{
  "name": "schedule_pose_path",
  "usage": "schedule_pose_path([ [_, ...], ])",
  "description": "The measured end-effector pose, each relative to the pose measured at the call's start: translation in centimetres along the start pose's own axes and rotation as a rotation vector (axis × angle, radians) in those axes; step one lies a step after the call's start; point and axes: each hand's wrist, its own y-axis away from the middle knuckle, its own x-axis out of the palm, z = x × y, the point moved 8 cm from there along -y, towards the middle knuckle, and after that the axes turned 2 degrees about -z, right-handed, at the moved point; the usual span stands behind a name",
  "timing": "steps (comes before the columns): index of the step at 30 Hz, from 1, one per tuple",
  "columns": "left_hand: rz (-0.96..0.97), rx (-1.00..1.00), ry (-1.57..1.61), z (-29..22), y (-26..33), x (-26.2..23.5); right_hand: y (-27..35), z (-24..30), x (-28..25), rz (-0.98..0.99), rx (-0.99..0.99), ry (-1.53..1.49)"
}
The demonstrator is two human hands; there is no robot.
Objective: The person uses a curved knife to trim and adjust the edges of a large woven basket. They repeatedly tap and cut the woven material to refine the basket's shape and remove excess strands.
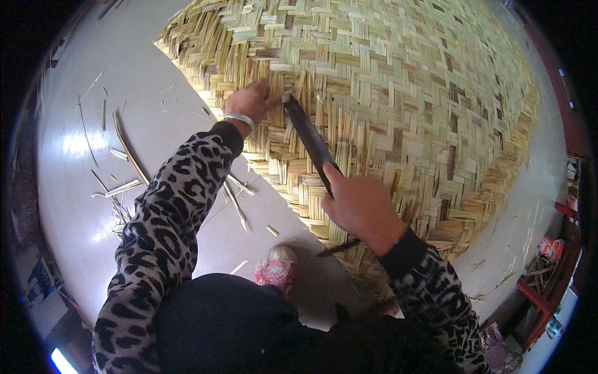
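Right hand (364,209) clenches flat dark tool (308,132) by its near end, probably to control the tip. Left hand (248,105) beside tip, pinch can't be told; woven mat (405,115) lies on floor (149,93) beneath both.

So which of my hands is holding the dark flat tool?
Your right hand, gripping the near end of the dark flat tool. Your left hand, with the pale bracelet, is by its far end, over the woven mat.

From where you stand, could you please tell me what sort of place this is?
Possibly a home or small weaving workshop: a large woven mat lies on a smooth floor, with loose strips scattered beside it.
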Motion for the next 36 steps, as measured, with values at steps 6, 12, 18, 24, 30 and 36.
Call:
schedule_pose_path([
  [6, -0.022, -0.128, 0.241, 1.2, -2.2, -0.8, 4.7, -2.8, -0.8, -0.022, 0.0, -0.554],
  [12, 0.405, -0.272, 1.024, -2.1, -0.1, 1.9, 5.8, -4.0, -1.9, 0.05, 0.087, -1.162],
  [18, 0.731, -0.4, 1.121, -2.7, 3.0, 3.5, 5.5, -1.9, -1.7, 0.19, 0.04, -1.371],
  [24, 0.511, -0.385, 0.994, -1.9, 3.4, 4.2, 4.0, -0.1, -0.4, 0.315, 0.015, -1.412],
  [30, 0.388, -0.489, 1.031, -1.4, 4.4, 4.1, 0.6, -0.6, 1.0, 0.279, 0.069, -1.51],
  [36, 0.401, -0.514, 1.393, -0.9, 5.4, 3.9, -2.5, -1.4, -1.0, 0.113, -0.085, -0.658],
])
